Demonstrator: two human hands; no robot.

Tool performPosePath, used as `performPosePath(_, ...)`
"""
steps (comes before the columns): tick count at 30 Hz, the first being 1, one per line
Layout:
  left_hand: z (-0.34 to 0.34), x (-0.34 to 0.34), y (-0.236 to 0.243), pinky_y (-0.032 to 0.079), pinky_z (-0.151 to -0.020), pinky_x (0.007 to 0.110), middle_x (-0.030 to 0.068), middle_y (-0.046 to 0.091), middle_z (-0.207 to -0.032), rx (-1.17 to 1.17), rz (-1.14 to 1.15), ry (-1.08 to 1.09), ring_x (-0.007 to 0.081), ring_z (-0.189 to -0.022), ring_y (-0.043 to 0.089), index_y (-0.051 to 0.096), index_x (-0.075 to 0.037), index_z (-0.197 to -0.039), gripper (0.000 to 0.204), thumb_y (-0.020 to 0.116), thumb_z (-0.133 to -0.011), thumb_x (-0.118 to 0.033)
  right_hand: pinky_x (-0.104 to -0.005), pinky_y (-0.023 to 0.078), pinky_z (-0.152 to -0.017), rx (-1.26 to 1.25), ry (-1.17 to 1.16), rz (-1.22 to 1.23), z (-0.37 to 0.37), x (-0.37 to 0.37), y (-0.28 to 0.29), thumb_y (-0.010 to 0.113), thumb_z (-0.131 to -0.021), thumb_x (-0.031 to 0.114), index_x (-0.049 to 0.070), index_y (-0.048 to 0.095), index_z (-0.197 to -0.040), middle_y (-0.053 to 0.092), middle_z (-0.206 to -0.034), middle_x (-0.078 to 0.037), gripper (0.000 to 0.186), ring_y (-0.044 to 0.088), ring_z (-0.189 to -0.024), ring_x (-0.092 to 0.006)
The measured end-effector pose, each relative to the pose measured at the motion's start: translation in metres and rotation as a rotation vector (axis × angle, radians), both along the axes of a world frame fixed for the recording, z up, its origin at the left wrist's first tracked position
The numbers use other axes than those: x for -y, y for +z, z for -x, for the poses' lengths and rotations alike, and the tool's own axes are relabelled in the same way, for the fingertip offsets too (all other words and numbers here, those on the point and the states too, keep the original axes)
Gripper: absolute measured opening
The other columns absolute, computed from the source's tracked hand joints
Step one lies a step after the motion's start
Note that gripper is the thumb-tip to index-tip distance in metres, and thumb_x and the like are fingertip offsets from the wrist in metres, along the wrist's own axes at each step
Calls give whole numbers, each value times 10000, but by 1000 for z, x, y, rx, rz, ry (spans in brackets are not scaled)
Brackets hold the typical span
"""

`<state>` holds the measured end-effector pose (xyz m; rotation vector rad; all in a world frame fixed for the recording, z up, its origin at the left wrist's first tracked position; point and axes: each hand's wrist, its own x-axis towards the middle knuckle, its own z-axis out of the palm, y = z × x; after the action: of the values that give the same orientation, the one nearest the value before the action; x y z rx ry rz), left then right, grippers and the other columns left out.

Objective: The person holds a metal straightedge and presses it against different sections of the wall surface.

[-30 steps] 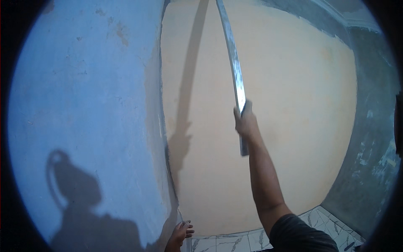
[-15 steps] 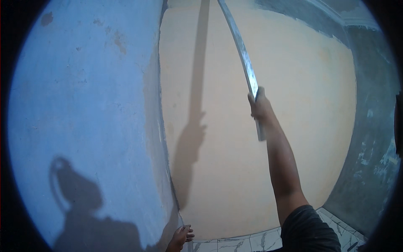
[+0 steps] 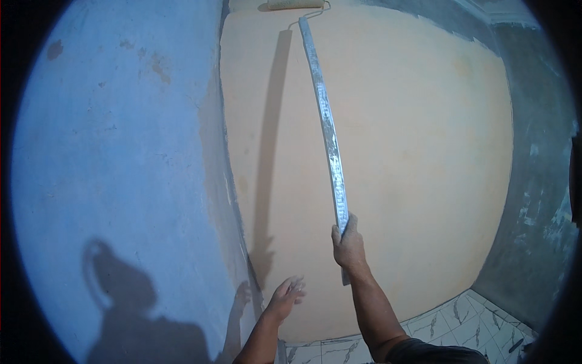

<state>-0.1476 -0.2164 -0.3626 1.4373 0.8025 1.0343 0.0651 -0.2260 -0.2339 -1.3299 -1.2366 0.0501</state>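
Paint roller sits at the top edge of what I see, in front of the peach wall, and part of it is cut off. I cannot tell how hard it presses, or if it touches at all. A bent wire joins it to a long, flat pole with shiny, smeary sides. My right hand is wrapped tight around the pole near its low end, and a short bit pokes out under my fist. My left hand has nothing in it. Its fingers are apart and a little curled, near the corner by the blue wall.

I think the pole could tip or twist, because just one hand holds it so low and the roller is far up. If it swings too far left, the roller could bump the corner and smear the blue wall. If it goes too high, it could rub the grey strip up there. If there is lots of paint on it and I push hard, drops could fall on the white tiles.
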Motion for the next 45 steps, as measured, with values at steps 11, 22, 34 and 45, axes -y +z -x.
performPosePath(11,-21,19,40,495,-902,335,90,585,-1267,-17,-95,-176,182,-1055,617,484,-49,-1435,439,521,-1050,-257,-590,499,-857,77,-56,-199,-32,-44,179,547,-983,343,51,379,-1317,652,-1043,-368,475,630,-1004,-543)
performPosePath(22,-10,-4,48,499,-908,350,110,599,-1284,-18,-74,-159,203,-1071,628,503,-70,-1423,437,534,-1044,-285,-431,550,-551,123,-35,-186,-93,-28,303,516,-1018,319,-17,405,-1224,650,-864,-231,409,679,-642,-297)
performPosePath(34,-29,-20,77,491,-903,336,113,591,-1303,-69,-151,-206,183,-1051,623,508,-88,-1424,461,537,-1048,-355,-571,509,-808,116,-100,-92,-103,-34,125,522,-997,342,45,402,-1316,660,-996,-355,452,642,-957,-542)
performPosePath(45,-46,-31,142,479,-919,336,132,573,-1331,-83,-288,-269,188,-1086,606,479,-69,-1441,491,540,-1045,-351,-579,506,-808,-32,-68,17,-58,-32,58,561,-979,302,93,393,-1383,674,-992,-329,485,655,-948,-519)
